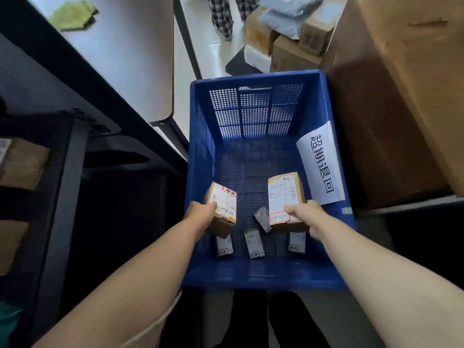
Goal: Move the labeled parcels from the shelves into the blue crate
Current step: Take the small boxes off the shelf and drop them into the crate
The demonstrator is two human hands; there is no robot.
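Both arms out, L hand (pixel 200 209) & R hand (pixel 305 213) each gripping parcel over crate (pixel 251 277)

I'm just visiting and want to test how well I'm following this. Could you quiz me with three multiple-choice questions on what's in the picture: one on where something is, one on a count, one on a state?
1. Where is the white paper sign with printed characters?
A. On the blue crate's right wall
B. On the crate's floor
C. On the table at upper left

2. How many small grey packets lie on the floor of the blue crate?
A. One
B. Four
C. Seven

3. What are the hands doing?
A. Both empty
B. Only one holds a box
C. Each holds a labeled cardboard parcel

Answers:
1 A, the sign hangs over the right wall.
2 B, four packets show near the crate's near end.
3 C, the left hand grips one parcel and the right hand another parcel, both above the crate floor.
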